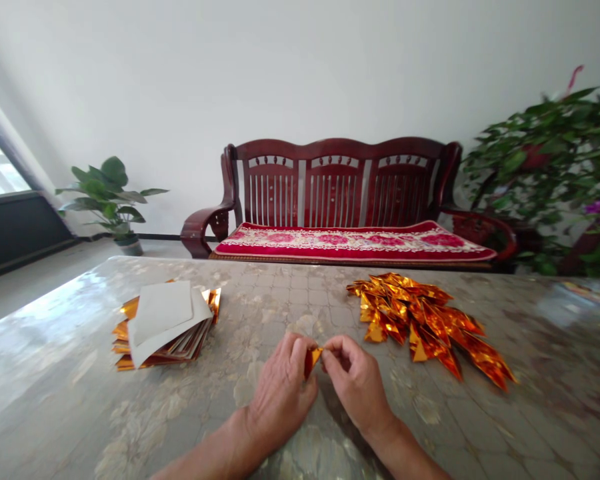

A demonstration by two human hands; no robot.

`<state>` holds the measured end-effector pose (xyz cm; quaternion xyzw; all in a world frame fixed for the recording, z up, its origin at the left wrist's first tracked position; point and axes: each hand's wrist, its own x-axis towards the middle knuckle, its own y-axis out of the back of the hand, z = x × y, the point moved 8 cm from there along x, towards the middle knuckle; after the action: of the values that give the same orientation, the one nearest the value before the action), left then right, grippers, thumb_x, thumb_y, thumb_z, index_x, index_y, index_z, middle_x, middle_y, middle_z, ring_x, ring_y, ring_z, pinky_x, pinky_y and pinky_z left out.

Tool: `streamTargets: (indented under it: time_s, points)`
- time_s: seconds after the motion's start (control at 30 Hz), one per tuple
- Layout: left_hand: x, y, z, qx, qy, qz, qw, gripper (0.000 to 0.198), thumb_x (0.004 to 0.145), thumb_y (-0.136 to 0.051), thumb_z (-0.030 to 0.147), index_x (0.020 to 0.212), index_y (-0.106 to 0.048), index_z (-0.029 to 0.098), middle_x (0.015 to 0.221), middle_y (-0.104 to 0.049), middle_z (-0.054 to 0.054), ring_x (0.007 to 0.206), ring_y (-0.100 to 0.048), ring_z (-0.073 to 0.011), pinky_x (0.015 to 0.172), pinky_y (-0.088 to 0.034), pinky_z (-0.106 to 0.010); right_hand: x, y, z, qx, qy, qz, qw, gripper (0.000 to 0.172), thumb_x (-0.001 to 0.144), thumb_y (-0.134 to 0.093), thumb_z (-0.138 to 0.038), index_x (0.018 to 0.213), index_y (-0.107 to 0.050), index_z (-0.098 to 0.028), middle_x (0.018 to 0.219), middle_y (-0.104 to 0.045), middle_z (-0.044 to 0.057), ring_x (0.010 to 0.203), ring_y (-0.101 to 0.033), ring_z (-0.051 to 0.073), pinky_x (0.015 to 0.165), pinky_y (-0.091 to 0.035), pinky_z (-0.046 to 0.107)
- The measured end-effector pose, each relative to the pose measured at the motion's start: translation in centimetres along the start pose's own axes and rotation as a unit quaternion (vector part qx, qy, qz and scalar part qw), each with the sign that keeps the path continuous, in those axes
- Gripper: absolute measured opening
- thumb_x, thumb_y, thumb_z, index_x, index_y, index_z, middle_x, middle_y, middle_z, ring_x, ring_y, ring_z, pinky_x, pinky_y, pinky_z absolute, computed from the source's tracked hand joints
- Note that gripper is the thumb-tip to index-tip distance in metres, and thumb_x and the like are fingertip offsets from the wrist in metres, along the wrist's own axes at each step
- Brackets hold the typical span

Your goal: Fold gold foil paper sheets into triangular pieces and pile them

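While the left hand [286, 381] clasps a small foil piece [313, 361] between its thumb and curled fingers, the right hand [356, 383] pinches the foil's corner, between one and two o'clock on it, with thumb and forefinger. That puts the piece between both hands, over the near middle of the counter [265, 283]. To handle it well, I would let the left hand serve as firm anchor and give the right only fine fingertip pressure, since thin foil likely creases for good and a slip could leave a crooked edge. Pressing along one line, rather than crushing the body, should leave its faces crisp. The foil is bright orange-gold, with a pointed, flat-sided outline; fingers hide the rest. At ten o'clock from the hands lies a stack of sheets [166, 308], matt pale grey on top, shiny gold edges jutting out unevenly. At two o'clock sprawls a heap of folded foil pieces [420, 317], glossy, angular, tapering to sharp points. The counter's covering [180, 420] looks smooth, with pale flowers over a lattice.
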<state>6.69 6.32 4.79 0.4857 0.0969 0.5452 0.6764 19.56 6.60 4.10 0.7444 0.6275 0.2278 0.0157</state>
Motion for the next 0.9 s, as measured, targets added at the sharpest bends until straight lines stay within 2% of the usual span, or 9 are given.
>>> streamTargets:
  time_s: [0.17, 0.3, 0.43, 0.57, 0.7, 0.9]
  points:
    - [0.1, -0.7, -0.4, 0.005, 0.020, -0.046, 0.999, 0.028, 0.083, -0.045, 0.006, 0.104, -0.055, 0.022, 0.095, -0.059, -0.003, 0.092, -0.057, -0.0200, 0.081, -0.047, -0.032, 0.0, -0.1, 0.5, -0.023, 0.009, 0.002, 1.000, 0.013, 0.087, -0.055, -0.029, 0.078, -0.061, -0.020, 0.067, -0.065, 0.000, 0.060, -0.060, 0.015, 0.059, -0.045, 0.023]
    - [0.3, -0.7, -0.6, -0.013, 0.042, -0.057, 0.997, 0.025, 0.090, -0.045, 0.010, 0.108, -0.058, 0.020, 0.097, -0.062, -0.004, 0.094, -0.059, -0.0205, 0.084, -0.048, -0.033, 0.0, -0.1, 0.6, -0.030, 0.021, -0.001, 0.999, 0.012, 0.087, -0.055, -0.028, 0.080, -0.062, -0.020, 0.071, -0.067, 0.000, 0.064, -0.062, 0.016, 0.063, -0.046, 0.023]
    - [0.4, -0.5, -0.6, -0.005, 0.022, -0.058, 0.998, 0.024, 0.094, -0.050, 0.019, 0.117, -0.058, 0.021, 0.103, -0.063, -0.006, 0.098, -0.058, -0.0225, 0.088, -0.048, -0.037, 0.0, -0.1, 0.4, -0.018, 0.023, -0.007, 1.000, 0.013, 0.088, -0.055, -0.028, 0.080, -0.062, -0.020, 0.071, -0.067, 0.000, 0.065, -0.063, 0.015, 0.063, -0.047, 0.023]
    - [0.3, -0.4, -0.7, -0.022, -0.003, -0.048, 0.999, 0.028, 0.095, -0.050, 0.021, 0.121, -0.057, 0.023, 0.103, -0.064, -0.005, 0.096, -0.059, -0.0219, 0.086, -0.049, -0.035, -0.1, 0.1, 0.4, -0.005, 0.024, -0.004, 1.000, 0.014, 0.088, -0.056, -0.029, 0.079, -0.062, -0.020, 0.070, -0.066, 0.000, 0.064, -0.061, 0.015, 0.061, -0.046, 0.022]
    - [0.2, -0.2, -1.4, -0.089, 0.016, -0.013, 0.996, 0.020, 0.093, -0.050, 0.018, 0.109, -0.062, 0.022, 0.096, -0.065, -0.004, 0.092, -0.060, -0.0198, 0.082, -0.047, -0.031, 0.0, 0.1, 0.6, -0.010, 0.023, -0.005, 1.000, 0.015, 0.087, -0.057, -0.029, 0.078, -0.063, -0.020, 0.067, -0.064, -0.001, 0.061, -0.058, 0.015, 0.060, -0.045, 0.022]
    - [0.2, -0.3, -2.2, -0.177, 0.060, 0.008, 0.982, 0.012, 0.090, -0.055, 0.018, 0.092, -0.066, 0.021, 0.080, -0.065, 0.001, 0.077, -0.059, -0.0152, 0.072, -0.043, -0.024, -0.1, 0.1, 0.8, -0.007, 0.032, -0.008, 0.999, 0.013, 0.086, -0.059, -0.028, 0.078, -0.066, -0.020, 0.069, -0.065, -0.001, 0.062, -0.058, 0.015, 0.061, -0.045, 0.022]
